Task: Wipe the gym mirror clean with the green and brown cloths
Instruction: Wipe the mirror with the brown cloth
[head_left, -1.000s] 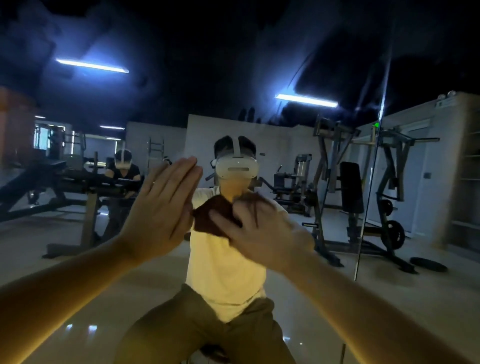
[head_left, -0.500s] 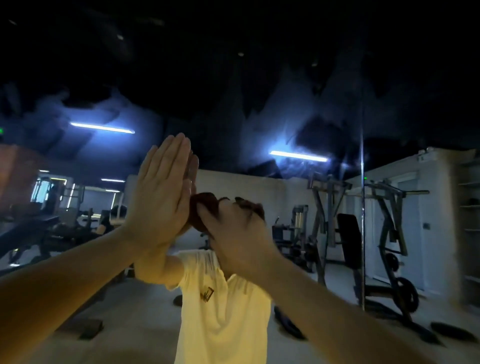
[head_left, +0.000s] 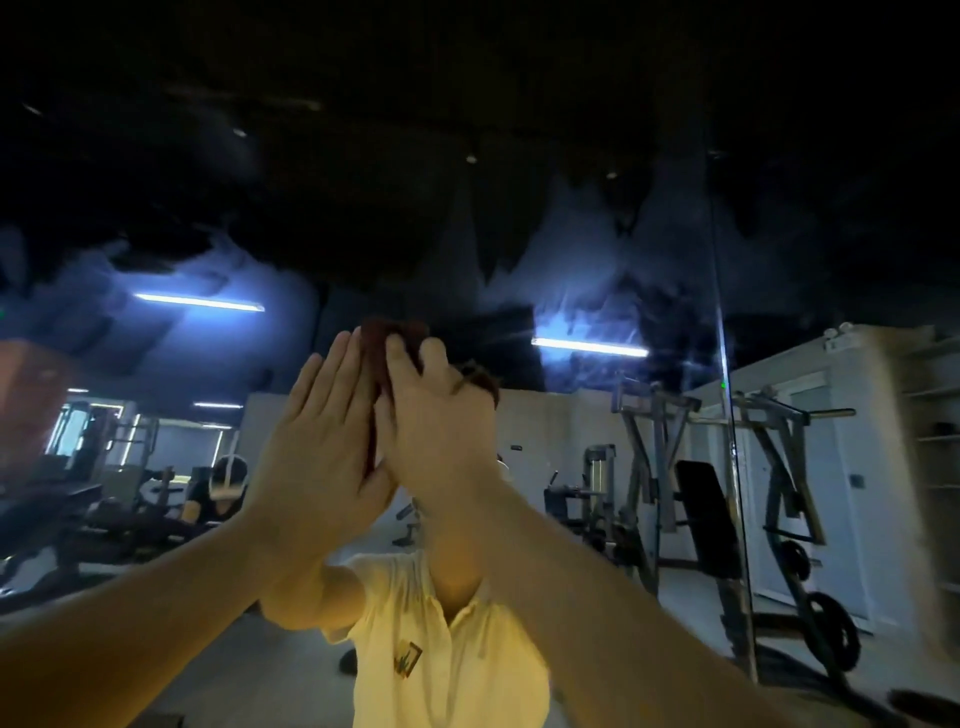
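The right hand (head_left: 436, 431) has its fingers bunched round the brown cloth (head_left: 387, 340) against the mirror (head_left: 571, 234); the left hand (head_left: 317, 441), fingers straight, is just left of the cloth.

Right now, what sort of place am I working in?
Most likely a gym, seen in its wall mirror: a plate-loaded machine with a weight plate, a padded backrest, ceiling tube lights. The right hand holds the brown cloth to the glass.
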